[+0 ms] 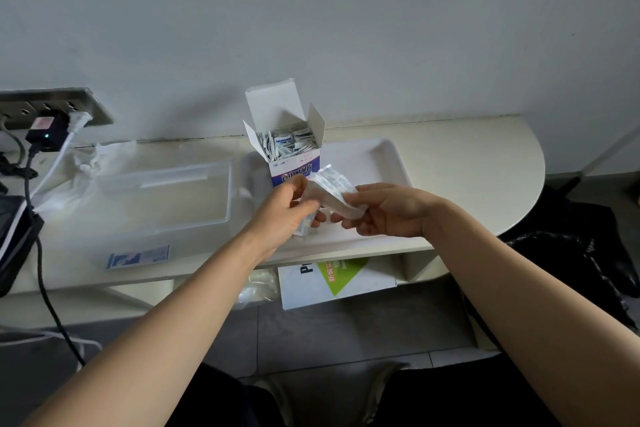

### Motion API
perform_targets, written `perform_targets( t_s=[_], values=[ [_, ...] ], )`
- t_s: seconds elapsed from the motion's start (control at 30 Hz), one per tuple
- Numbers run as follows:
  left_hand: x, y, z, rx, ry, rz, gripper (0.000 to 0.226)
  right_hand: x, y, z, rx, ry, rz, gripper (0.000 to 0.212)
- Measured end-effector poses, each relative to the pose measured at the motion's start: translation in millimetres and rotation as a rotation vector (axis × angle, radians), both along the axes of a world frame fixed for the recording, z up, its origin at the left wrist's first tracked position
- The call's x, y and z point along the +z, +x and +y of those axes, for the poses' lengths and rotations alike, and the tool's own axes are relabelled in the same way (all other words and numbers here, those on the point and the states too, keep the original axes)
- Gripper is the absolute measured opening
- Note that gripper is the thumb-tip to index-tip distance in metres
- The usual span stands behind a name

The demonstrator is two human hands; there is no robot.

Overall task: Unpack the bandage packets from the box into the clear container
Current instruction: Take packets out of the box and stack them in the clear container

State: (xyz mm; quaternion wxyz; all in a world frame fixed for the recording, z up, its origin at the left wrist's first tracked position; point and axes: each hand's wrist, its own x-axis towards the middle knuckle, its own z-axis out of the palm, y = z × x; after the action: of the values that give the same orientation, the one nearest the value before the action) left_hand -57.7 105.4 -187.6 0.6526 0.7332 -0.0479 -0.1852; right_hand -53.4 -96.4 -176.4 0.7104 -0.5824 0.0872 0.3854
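A white and purple bandage box (289,168) stands upright on a white tray (374,156), flaps open, packed with several small bandage packets (289,142). In front of the box both hands hold a bundle of white bandage packets (330,191). My left hand (287,210) grips the bundle's lower left end. My right hand (384,210) pinches its right end. The clear container (166,198) sits on the table to the left of the box, with a blue and white label (138,256) on its near wall; it looks empty.
A wall socket strip (52,111) with plugs and cables hangs at the far left, beside a dark device (15,236). Crumpled clear plastic (93,159) lies behind the container. A white and green box (332,279) sits on the shelf below the table.
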Motion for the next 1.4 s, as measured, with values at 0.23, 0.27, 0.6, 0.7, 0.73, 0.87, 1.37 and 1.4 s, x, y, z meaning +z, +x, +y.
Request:
perform_targets(
  t_s=[0.23,0.27,0.6,0.7,0.73,0.87,1.37,1.4],
  values=[
    [-3.3,3.9,3.8,0.057,0.007,0.155,0.025,-9.0,2.0,-8.0,-0.101,-0.203,-0.311,0.021],
    [-3.4,5.3,4.4,0.078,0.001,0.211,0.026,-9.6,1.4,-10.0,-0.092,-0.209,-0.353,0.023],
    [11.2,8.2,2.2,0.055,-0.106,0.435,0.027,-9.3,0.0,-5.4,-0.082,-0.244,-0.575,0.024],
    [13.7,6.2,3.5,-0.048,-0.061,0.405,0.022,-11.5,-0.2,-4.0,-0.132,-0.241,-0.559,0.023],
    [13.0,6.0,3.6,-0.064,-0.059,0.396,0.020,-13.0,-0.3,-3.4,-0.138,-0.249,-0.555,0.024],
    [8.5,6.6,3.3,-0.079,-0.005,0.382,0.018,-15.8,-2.0,0.3,-0.111,-0.312,-0.566,0.024],
    [-0.5,15.6,-20.7,0.148,0.183,0.177,0.009,-7.8,-0.5,-43.5,-0.648,-0.289,-0.499,0.024],
    [-1.0,16.4,-30.0,0.154,0.196,0.162,0.005,-6.3,-1.8,-47.0,-0.661,-0.279,-0.486,0.023]
  ],
)
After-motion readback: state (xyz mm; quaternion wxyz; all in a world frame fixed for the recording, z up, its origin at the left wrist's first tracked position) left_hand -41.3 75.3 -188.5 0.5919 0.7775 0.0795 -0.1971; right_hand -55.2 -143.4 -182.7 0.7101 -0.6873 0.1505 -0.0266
